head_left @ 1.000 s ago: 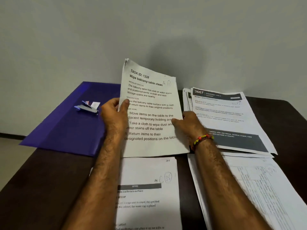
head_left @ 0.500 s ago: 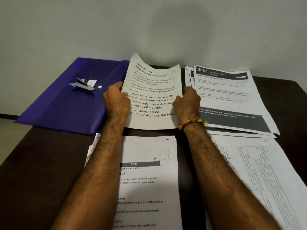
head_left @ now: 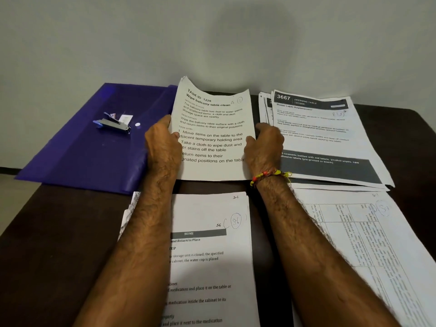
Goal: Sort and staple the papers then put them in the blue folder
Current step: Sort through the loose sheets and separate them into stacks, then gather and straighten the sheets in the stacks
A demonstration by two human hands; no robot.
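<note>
Nearest me lies the sheet headed "HOME", marked "S6". Just beyond it my left hand and right hand pinch the side edges of the page titled "Wipe balcony table clean", "TASK ID 1228". I should square its edges before stapling. Left of it the stapler rests on the blue folder; right, the pile headed "3667".

I see a deep blue folder at the dark brown table's far left edge, a grey-and-blue stapler on it. White papers with black print: one sheet mid-table, a stack with charcoal bands far right. My wristband shows red and yellow beads.
</note>
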